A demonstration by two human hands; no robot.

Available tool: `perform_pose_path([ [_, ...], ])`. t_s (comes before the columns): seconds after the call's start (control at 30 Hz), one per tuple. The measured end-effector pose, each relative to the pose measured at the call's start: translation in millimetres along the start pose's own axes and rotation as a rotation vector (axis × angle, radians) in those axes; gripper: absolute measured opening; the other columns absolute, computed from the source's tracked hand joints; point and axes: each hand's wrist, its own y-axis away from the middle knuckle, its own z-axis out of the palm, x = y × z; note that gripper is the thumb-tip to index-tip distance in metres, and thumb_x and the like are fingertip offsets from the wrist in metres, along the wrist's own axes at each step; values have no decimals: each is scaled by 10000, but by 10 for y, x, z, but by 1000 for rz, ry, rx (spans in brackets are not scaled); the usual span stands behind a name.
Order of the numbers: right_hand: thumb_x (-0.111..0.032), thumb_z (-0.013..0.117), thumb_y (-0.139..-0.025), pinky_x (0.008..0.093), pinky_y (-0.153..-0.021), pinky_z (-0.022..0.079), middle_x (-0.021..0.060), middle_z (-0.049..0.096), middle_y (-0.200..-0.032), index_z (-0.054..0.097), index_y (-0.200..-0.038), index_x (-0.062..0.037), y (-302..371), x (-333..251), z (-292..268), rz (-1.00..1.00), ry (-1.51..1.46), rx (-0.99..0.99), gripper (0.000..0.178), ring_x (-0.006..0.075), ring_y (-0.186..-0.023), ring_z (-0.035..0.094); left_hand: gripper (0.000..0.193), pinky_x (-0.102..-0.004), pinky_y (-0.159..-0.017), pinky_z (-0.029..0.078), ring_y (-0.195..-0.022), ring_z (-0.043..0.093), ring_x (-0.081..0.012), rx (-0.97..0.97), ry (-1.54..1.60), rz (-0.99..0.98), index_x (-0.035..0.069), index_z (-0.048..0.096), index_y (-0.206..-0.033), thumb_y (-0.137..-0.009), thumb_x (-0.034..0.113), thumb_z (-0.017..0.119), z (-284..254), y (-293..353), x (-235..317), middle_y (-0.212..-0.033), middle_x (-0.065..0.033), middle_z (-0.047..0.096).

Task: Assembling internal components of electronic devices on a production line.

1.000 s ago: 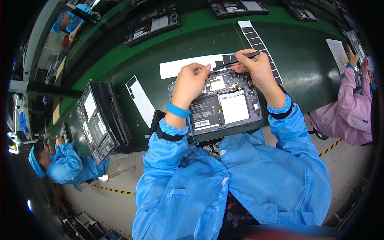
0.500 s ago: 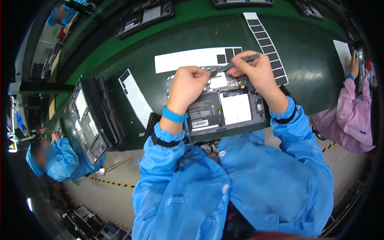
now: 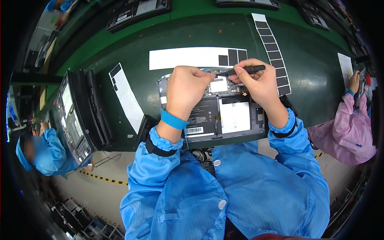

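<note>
An opened laptop base lies at the table's near edge, its battery and circuit board showing. A white rectangle covers part of its lower half. My right hand grips black tweezers, their thin tip pointing left above the board's far edge. Beside that tip, my left hand is closed, thumb and finger pinched together. What sits in the pinch is too small to make out. A blue wrist strap circles my left wrist.
Beyond the laptop lies a white sheet with black stickers. Another sticker strip is to the right, a third to the left. Opened laptops stand at left. Co-workers in blue and pink sit either side.
The tweezers have tilted flatter, and my right hand has shifted slightly down and right. My left hand stays pinched near the tip. The whole view has shifted a little.
</note>
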Motion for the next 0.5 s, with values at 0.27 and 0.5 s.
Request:
perform_pose_path([
  [0.27,-33,636,-865,230,-668,554,123,682,-826,638,-928,71,33,-1,25,-56,57,-8,121,186,-800,706,252,-233,-468,448,-491,568,-103,-55,-40,-63,-56,714,-742,-756,189,770,-26,-39,52,-591,-82,645],
  [0.5,-31,636,-865,231,-658,555,135,687,-812,640,-922,72,42,15,3,-65,59,-19,117,182,-784,707,317,-242,-440,437,-441,557,-111,-94,-211,-36,-41,687,-637,-741,242,782,-71,-77,107,-520,-78,614],
])
